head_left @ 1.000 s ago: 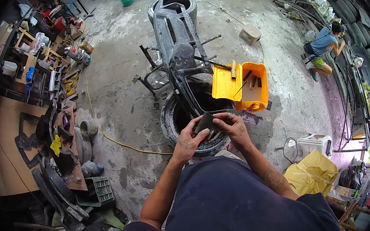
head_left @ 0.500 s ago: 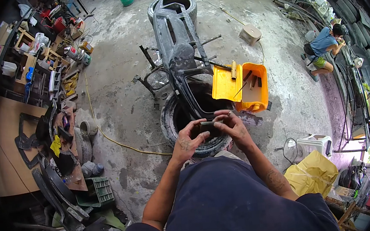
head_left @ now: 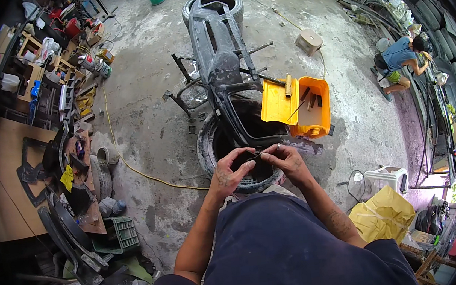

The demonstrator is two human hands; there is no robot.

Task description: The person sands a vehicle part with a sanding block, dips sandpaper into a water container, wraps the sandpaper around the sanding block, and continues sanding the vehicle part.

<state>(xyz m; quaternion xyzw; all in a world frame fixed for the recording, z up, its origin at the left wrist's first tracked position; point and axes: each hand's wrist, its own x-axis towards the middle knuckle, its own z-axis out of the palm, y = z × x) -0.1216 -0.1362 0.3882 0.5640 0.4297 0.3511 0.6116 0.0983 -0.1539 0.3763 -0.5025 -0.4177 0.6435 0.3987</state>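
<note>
My left hand [head_left: 229, 174] and my right hand [head_left: 288, 162] are close together in front of my body, fingers pinched. Between their fingertips is a small, thin dark sheet [head_left: 252, 158], seen nearly edge-on. Its exact kind is too small to tell. Just beyond the hands lies a long black moulded panel [head_left: 225, 68] with openings, its surface dusty grey in places. Its near end rests over a tyre [head_left: 205, 150], its far end over another tyre [head_left: 237, 16]. Right of the panel stands a cut-open yellow jug [head_left: 326, 92] holding cloudy liquid and dark pieces.
A wooden-looking cylinder [head_left: 288, 85] lies on the jug's flap. Metal stand legs [head_left: 180, 102] stick out beside the panel. A yellow hose [head_left: 131, 167] crosses the floor, left. A stool [head_left: 309, 42] stands far right; another person [head_left: 402, 59] works by the right-hand rack.
My hands have tilted the dark sheet from a broader, flat view to nearly edge-on, and the fingertips have drawn closer together. The other person has leaned forward and lowered their arms.
</note>
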